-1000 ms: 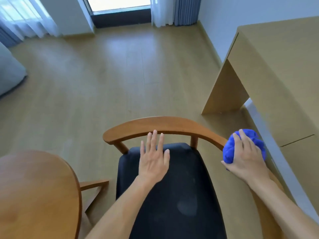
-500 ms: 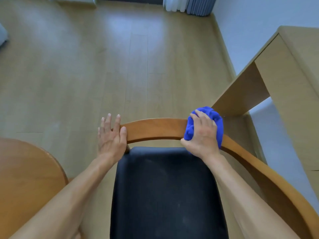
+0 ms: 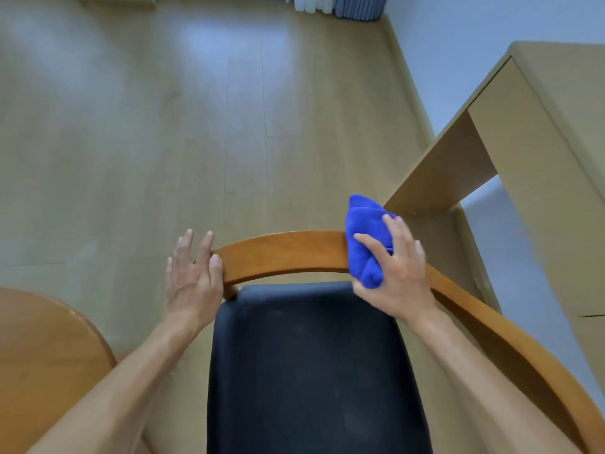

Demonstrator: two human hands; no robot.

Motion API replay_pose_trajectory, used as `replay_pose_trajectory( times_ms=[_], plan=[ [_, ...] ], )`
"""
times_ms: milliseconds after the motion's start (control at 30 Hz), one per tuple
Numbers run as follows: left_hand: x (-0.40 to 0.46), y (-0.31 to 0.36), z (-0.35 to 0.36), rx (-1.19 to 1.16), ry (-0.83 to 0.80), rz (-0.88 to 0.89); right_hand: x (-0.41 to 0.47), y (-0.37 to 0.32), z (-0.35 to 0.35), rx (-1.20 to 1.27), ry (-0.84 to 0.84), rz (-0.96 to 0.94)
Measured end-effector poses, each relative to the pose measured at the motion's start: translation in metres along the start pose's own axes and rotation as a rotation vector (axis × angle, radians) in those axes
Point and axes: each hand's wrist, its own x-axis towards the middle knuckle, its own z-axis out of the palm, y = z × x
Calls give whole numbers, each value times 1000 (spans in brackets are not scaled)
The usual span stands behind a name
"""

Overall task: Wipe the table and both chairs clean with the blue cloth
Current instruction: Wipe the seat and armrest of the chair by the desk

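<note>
A wooden chair with a curved backrest rail [image 3: 288, 253] and a black seat cushion [image 3: 311, 365] stands right below me. My right hand [image 3: 397, 273] presses the bunched blue cloth [image 3: 366, 237] onto the rail's right part. My left hand [image 3: 193, 273] rests flat at the rail's left end, fingers spread, thumb touching the wood. The round wooden table [image 3: 42, 365] shows its edge at the lower left. Only this one chair is visible.
A light wooden desk [image 3: 537, 152] stands against the wall at the right, close to the chair's right arm. Wood floor [image 3: 163, 126] stretches ahead. Curtains [image 3: 340, 4] hang at the top edge.
My right hand has carried the cloth along the backrest rail from the right arm toward the middle. My left hand left the seat and went to the rail's left end. The view tilted down.
</note>
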Motion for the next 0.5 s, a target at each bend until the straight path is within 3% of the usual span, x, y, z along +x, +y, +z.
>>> replay_pose_trajectory(
  times_ms=[100,200,267,333,467,500],
  plan=[
    [1,1,0,-40,1,21,-26,33,-17,22,34,282],
    [-1,-1,0,-143,-32,22,-19,3,3,-5,205,387],
    [-3,-4,-1,-186,-50,42,0,-42,20,0,274,313],
    [-2,-1,-6,-240,-106,46,14,-105,39,81,226,180],
    [6,-17,-16,-767,-123,-123,16,-235,76,230,50,-111],
    [6,-31,-20,-805,-128,-188,14,-248,80,236,18,-170]
  ],
)
